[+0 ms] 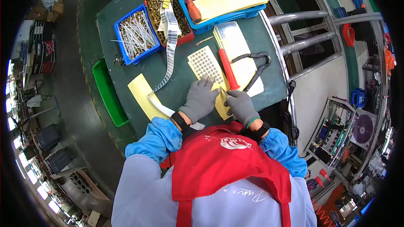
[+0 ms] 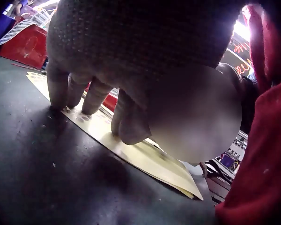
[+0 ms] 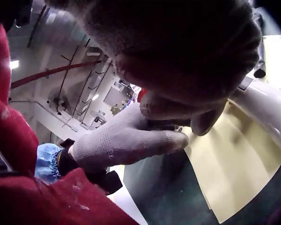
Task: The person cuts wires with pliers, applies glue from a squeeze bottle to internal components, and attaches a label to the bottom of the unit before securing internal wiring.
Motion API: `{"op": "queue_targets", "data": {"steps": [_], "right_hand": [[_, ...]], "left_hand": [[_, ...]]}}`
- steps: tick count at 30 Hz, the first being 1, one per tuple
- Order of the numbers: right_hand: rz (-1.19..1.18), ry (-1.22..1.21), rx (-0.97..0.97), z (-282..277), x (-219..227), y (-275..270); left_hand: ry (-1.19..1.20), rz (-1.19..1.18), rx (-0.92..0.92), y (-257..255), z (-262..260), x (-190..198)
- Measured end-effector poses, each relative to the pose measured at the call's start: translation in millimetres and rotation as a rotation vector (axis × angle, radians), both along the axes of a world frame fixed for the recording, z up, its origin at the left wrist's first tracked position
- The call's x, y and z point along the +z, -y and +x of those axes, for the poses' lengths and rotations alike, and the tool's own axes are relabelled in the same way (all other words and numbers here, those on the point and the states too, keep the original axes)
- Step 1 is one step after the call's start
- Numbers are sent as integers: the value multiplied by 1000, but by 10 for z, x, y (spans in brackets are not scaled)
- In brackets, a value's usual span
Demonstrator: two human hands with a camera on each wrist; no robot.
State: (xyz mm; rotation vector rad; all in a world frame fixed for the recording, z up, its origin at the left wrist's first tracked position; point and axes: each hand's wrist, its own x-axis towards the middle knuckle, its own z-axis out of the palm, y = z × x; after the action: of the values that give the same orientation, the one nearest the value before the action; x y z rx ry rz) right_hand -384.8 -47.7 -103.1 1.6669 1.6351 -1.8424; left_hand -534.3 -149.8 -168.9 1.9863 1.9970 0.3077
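Note:
In a grey glove, my left hand [image 1: 201, 100] presses its fairly straight fingertips [image 2: 89, 105] on a pale yellow sheet [image 1: 206, 64] with rows of round grey dots. My right hand [image 1: 243, 108], gloved too, has curled fingers close beside the left fingertips. Between its thumb and fingers it pinches a thin pointed tool [image 1: 223, 91]; I cannot tell its kind, as the glove hides most of it. Under both hands the yellow sheet bends toward the table's near edge. A red-handled tool [image 1: 227, 68] lies just beyond the right hand, on other yellow sheets [image 1: 248, 70].
A blue bin [image 1: 136, 33] of white cable ties and a red bin [image 1: 185, 38] of brass-coloured parts stand at the back left. Behind is a blue crate [image 1: 206, 26] of hand tools. A barcode label strip [image 1: 170, 54] trails across the green table [image 1: 113, 8]. Metal rails [image 1: 303, 17] flank the right.

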Motion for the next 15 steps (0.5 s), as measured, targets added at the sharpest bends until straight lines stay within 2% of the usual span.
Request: {"op": "queue_targets", "data": {"steps": [15], "right_hand": [[-61, -19, -161, -23, -53, 74]], "left_hand": [[-44, -82, -17, -31, 2, 37]]}}
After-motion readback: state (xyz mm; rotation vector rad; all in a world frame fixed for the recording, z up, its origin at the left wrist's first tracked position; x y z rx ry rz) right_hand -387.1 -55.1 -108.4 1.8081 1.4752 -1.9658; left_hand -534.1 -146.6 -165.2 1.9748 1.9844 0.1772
